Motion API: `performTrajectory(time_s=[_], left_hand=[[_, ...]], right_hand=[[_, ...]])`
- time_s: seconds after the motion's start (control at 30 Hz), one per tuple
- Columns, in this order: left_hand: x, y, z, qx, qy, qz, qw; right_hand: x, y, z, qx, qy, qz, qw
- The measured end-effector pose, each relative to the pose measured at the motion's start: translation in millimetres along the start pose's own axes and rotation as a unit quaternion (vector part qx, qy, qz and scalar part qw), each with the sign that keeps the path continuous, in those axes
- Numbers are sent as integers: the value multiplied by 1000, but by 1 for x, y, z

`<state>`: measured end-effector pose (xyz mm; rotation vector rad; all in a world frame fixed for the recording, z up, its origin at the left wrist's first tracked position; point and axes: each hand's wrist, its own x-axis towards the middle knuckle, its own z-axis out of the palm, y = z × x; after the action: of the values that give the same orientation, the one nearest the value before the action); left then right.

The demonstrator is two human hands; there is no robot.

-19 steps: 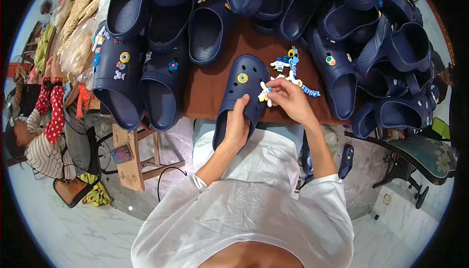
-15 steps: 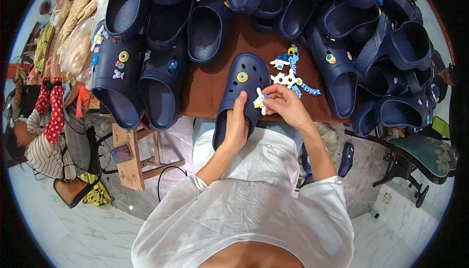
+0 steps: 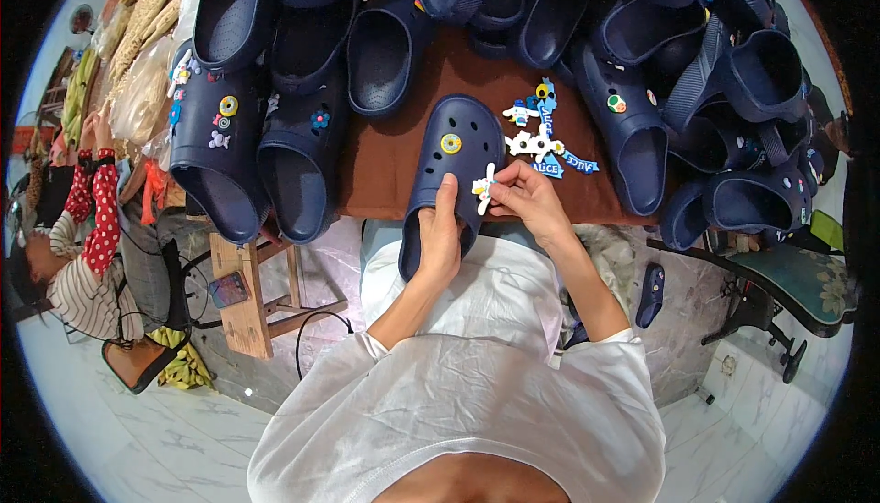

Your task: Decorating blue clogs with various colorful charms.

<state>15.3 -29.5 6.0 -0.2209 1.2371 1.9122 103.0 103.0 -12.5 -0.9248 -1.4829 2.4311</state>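
A navy clog point(image 3: 467, 123) with round holes lies at the table's near edge, toe pointing away. One yellow ring-shaped charm point(image 3: 451, 144) sits on its upper. My left hand point(image 3: 438, 235) grips the clog at its opening, thumb on top and the other fingers inside. Between thumb and fingertips, my right hand point(image 3: 529, 201) pinches a white cartoon shoe charm point(image 3: 483, 189) against the clog's right side; whether its stud is in a hole I cannot tell. Right of the clog lies a small group of white, blue and yellow charms point(image 3: 535, 146).
Navy clogs crowd the brown table point(image 3: 394, 178); a decorated clog point(image 3: 215, 136) stands at left, another point(image 3: 628, 136) at right. A wooden stool point(image 3: 240, 320) holds a phone point(image 3: 228, 289). A chair point(image 3: 788, 278) stands at right. Another person point(image 3: 87, 265) works at far left.
My right hand has shifted slightly left with the charm, which now sits more upright against the clog's side. My left hand keeps its grip on the clog.
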Motion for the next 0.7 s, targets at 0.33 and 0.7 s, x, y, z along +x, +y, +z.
performTrajectory(time_s=[0.33,0.7], left_hand=[[2,-6,2,-16,5,25,1000],[3,-9,-1,4,11,7,1000]], right_hand=[[0,6,6,16,23,-29,999],[-1,11,15,25,43,-43,998]])
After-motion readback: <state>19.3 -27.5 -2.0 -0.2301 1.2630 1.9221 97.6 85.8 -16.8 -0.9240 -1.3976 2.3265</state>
